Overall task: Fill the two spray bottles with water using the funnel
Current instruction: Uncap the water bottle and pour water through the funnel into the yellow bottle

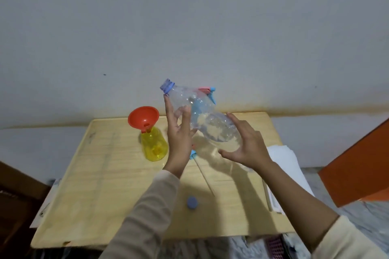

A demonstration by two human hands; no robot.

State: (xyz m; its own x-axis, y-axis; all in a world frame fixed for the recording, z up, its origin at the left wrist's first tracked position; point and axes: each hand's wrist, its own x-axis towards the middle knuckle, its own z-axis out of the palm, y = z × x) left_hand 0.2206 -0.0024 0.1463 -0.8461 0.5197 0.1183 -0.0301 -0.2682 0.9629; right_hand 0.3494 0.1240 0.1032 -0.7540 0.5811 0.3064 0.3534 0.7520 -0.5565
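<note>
A plain pale grey wall (pixel 189 17) rises behind the light wooden table (pixel 105 185); right, an orange panel (pixel 357 164) above marbled grey floor (pixel 370 218).

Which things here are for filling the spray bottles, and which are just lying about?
For the job: clear bottle, red funnel, yellow spray bottle, pink-and-blue sprayer behind, loose spray head with tube, blue cap.
Lying about: white sheets, orange panel.
</note>
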